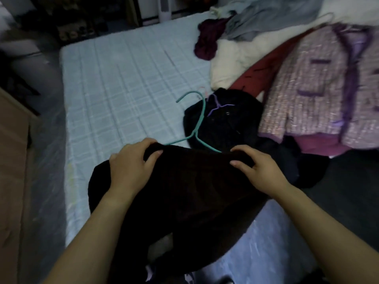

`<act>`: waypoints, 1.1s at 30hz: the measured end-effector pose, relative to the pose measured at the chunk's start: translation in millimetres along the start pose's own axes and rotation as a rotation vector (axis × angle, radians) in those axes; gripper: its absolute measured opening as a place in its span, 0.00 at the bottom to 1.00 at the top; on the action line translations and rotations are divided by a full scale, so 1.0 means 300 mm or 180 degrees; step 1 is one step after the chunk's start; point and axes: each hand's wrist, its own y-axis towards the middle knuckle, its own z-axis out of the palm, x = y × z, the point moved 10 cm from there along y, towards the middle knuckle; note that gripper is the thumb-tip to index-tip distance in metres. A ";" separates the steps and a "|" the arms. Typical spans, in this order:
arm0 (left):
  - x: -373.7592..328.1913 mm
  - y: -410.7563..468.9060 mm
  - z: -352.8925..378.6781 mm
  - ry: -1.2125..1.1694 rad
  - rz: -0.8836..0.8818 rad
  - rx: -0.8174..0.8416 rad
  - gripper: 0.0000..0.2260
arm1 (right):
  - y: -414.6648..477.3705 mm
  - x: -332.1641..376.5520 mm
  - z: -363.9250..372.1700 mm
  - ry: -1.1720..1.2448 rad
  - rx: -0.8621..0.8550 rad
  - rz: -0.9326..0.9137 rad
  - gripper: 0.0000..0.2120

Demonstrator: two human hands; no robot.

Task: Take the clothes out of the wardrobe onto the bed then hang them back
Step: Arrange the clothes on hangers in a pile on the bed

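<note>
Both hands, the left hand (131, 160) and the right hand (256, 167), pinch the top edge of a dark brown fleece garment (184, 191) at the near edge of the bed (123, 78), over a teal hanger (196, 121). Beyond lie a black garment (225, 124) with a purple hanger (217, 105), then a pink tweed jacket (315, 89), cream, grey and maroon clothes heaped on the right

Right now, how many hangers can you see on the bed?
2. The green hanger pokes out of the dark garment both hands hold. The purple hanger lies on the black garment behind. The clothes pile may hide more.
</note>
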 end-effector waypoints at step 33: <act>-0.444 0.919 0.777 -0.0053 -0.0688 0.0491 0.18 | 1.029 -0.706 -0.487 -0.1039 0.0371 -0.0003 0.26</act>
